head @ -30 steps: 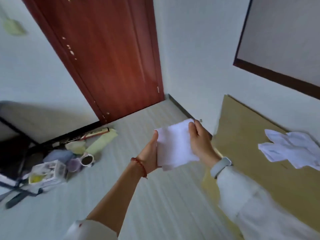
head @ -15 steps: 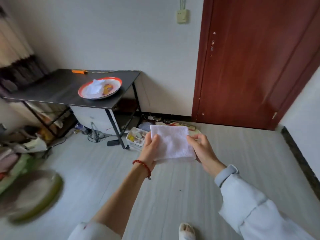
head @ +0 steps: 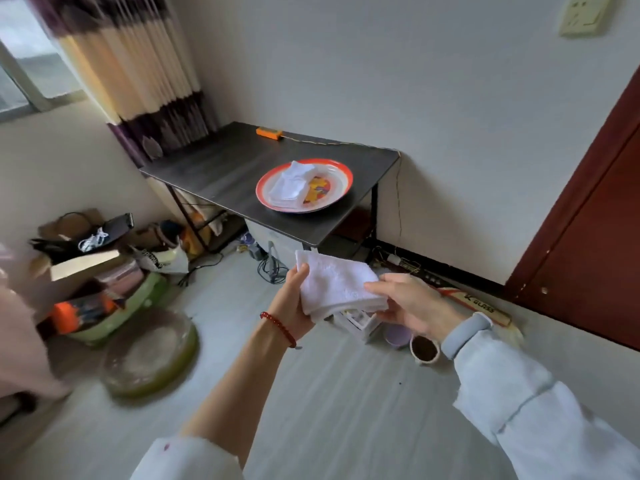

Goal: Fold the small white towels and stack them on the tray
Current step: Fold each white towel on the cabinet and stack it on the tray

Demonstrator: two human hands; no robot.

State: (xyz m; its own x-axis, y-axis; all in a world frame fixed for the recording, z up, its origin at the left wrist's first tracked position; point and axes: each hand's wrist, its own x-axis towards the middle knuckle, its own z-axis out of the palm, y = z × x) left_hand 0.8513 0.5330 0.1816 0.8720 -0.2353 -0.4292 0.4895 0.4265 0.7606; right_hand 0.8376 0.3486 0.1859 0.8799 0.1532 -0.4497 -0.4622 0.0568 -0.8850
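A folded small white towel point(head: 337, 282) is held in the air between both hands, above the floor in front of the table. My left hand point(head: 294, 306) grips its left edge with the thumb on top. My right hand point(head: 408, 304) holds its right edge, fingers over and under the cloth. Beyond them, a round tray with an orange-red rim point(head: 341, 171) sits on the dark table point(head: 221, 168). A stack of folded white towels point(head: 291, 183) lies on the tray's left half.
An orange device point(head: 268, 132) with a cord lies at the table's back. On the floor are a white box point(head: 360, 322), a purple cup point(head: 398, 336), a mug point(head: 424, 349), a round green-rimmed basin point(head: 149, 351) and clutter at left. A red-brown door point(head: 588, 237) stands at right.
The view has swung left from the door and the wooden surface with loose towels to the table and tray. Both hands kept hold of the folded towel and are closer to the table.
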